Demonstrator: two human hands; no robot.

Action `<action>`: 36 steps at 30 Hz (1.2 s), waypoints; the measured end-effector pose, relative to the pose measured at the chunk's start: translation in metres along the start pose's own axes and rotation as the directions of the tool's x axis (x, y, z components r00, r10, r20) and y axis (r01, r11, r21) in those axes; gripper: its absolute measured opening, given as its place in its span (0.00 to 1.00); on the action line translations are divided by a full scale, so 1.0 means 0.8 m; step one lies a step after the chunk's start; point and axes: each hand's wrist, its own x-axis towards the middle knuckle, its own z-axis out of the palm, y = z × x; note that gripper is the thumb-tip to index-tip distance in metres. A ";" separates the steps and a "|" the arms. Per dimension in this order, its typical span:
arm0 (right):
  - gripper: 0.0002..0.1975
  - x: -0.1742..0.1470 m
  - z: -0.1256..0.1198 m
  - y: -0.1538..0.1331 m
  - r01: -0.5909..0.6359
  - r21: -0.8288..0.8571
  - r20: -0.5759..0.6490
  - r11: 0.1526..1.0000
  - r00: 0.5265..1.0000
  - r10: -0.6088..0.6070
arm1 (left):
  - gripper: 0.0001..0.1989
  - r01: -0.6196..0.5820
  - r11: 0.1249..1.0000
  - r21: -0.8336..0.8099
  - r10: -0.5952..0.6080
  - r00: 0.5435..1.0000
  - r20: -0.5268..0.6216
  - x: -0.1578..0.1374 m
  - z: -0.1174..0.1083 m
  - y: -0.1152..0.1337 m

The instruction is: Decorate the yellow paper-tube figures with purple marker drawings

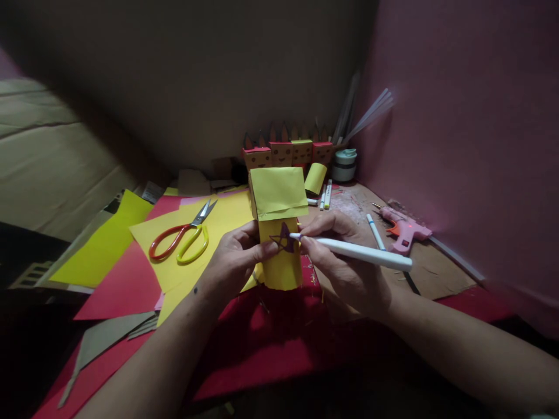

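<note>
Your right hand (349, 274) pinches a white marker (362, 251), tip at the purple star (283, 231); your left hand (229, 262) grips the yellow paper figure (279, 210) above the red table (257, 355) — brace it, stroke lightly within the outline. Beyond, left, lie scissors (187, 234).

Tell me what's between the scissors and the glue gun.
Across the head view, from scissors to glue gun come yellow paper, the left hand, the yellow tube it holds, the right hand with a white marker, then a loose pen.
</note>
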 end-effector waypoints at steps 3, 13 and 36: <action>0.04 0.000 0.000 -0.001 0.013 0.003 -0.013 1.000 1.000 -0.013 | 0.15 -0.002 1.000 -0.005 0.002 1.000 0.010 0.000 0.001 0.000; 0.05 -0.002 -0.001 0.001 -0.017 0.035 0.033 0.999 0.999 0.016 | 0.18 0.013 1.000 -0.014 -0.013 1.000 -0.006 0.001 0.002 0.002; 0.04 -0.002 -0.001 0.000 0.003 0.015 0.035 1.000 0.999 -0.003 | 0.19 0.006 0.999 -0.039 -0.005 1.000 0.014 0.002 0.000 0.000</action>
